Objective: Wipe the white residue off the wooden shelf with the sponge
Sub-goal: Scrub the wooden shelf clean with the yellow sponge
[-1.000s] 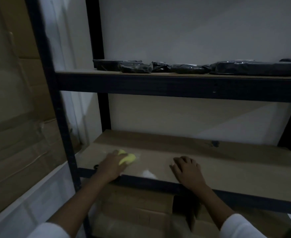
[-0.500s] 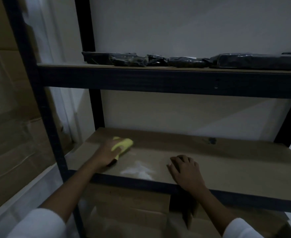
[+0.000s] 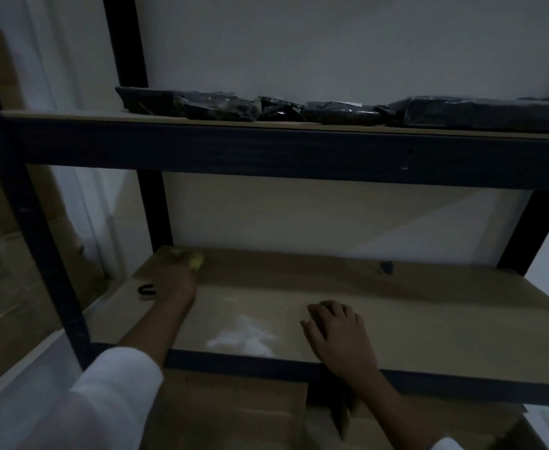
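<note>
My left hand [image 3: 177, 277] holds a yellow sponge [image 3: 196, 260] at the back left of the wooden shelf [image 3: 429, 313], close to the wall. Only a small part of the sponge shows past my fingers. A patch of white residue [image 3: 240, 336] lies near the shelf's front edge, between my two hands and well in front of the sponge. My right hand [image 3: 336, 329] rests on the shelf to the right of the residue, fingers loosely bent and holding nothing.
A small black object [image 3: 146, 290] lies on the shelf left of my left wrist. Black wrapped packages [image 3: 299, 110] line the upper shelf. A black metal frame [image 3: 39, 241] borders the shelves. Cardboard boxes [image 3: 234, 414] sit below and to the left.
My left hand has slid the sponge from the front left of the shelf back toward the wall. The right hand has stayed in place.
</note>
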